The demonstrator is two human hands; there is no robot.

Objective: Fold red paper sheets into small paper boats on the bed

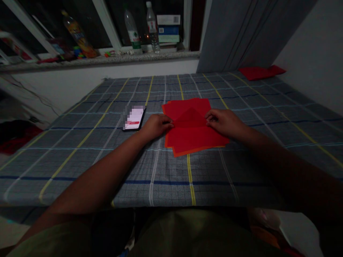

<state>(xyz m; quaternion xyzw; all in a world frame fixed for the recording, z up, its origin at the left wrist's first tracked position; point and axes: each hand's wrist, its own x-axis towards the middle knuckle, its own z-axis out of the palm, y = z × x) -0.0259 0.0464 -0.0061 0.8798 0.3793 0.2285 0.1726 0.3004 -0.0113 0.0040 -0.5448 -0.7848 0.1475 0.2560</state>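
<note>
A darker red sheet of paper (190, 118), folded to a triangular peak at its far side, lies between my two hands. At its left corner, the thumb and fingers of my left hand (155, 126) pinch the edge. My right hand (225, 122) pinches the opposite corner, its fingers curled. Under the folded sheet are several loosely stacked red sheets (197, 141), with orange edges showing at the left and near sides. A phone (136, 116) with a lit screen lies left of the paper, close to my left hand; part of its screen is blurred out.
A grey plaid cloth (88, 157) covers the surface. At its far right corner lies a red packet or cloth (261, 72). Along the windowsill (107, 60) stand clear bottles (132, 34), an orange drink bottle (79, 34) and stacked boxes (168, 28). A grey curtain (241, 32) hangs behind.
</note>
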